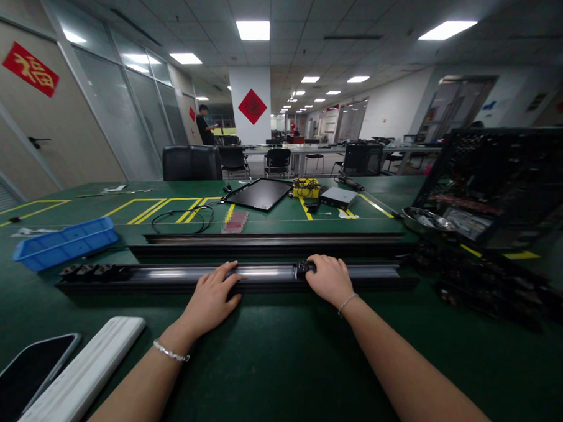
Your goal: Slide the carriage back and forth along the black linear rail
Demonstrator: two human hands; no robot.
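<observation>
A long dark metal rail [265,274] with a silvery channel lies across the green table in front of me. My left hand [213,298] rests flat on its near edge, fingers stretched out and apart, holding nothing. My right hand [328,278] is curled over the rail, its fingers pinched on a small black clip [304,269] seated in the channel. Several similar black clips [90,270] sit at the rail's left end. A second dark rail [268,241] lies parallel just behind the first.
A blue tray [63,243] stands at the left. A white bar [79,381] and a phone [27,377] lie near left. A black cable [183,218], flat panel [259,193], yellow item [306,187] and open computer case [495,186] sit further back. A person stands far off.
</observation>
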